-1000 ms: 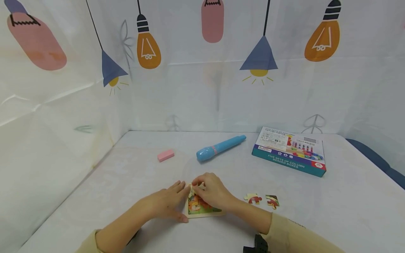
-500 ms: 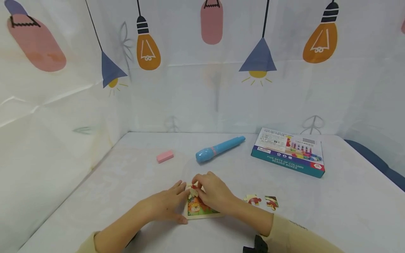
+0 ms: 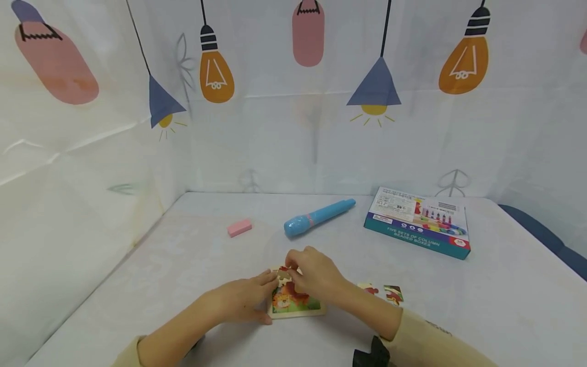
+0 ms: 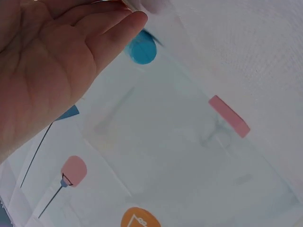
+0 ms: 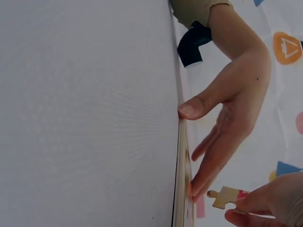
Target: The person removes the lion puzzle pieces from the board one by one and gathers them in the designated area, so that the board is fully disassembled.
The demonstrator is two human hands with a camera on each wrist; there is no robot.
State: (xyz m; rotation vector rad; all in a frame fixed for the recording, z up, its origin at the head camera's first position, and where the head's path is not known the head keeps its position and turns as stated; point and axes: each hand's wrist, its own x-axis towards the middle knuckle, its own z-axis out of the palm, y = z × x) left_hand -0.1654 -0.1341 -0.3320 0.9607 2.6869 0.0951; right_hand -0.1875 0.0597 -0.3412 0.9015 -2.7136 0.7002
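Note:
A small picture jigsaw in a wooden tray lies near the front of the table, its image showing an orange animal on green. My left hand rests along the tray's left side, fingers extended and thumb at the near corner. My right hand pinches a puzzle piece over the upper part of the tray; the right wrist view shows it raised off the tray, tilted. Part of the picture is hidden under that hand. Two loose puzzle pieces, one partly behind the right forearm, include a dark-cornered piece to the right.
A pink block lies at the back left. Right of it is a blue toy microphone-shaped stick. Further right sits a flat box labelled for beaded columns. A printed white curtain stands behind the table.
My right hand has shifted a little to the right, and the puzzle piece in it has lifted and tilted, showing more of the picture. The left hand stays at the tray's side.

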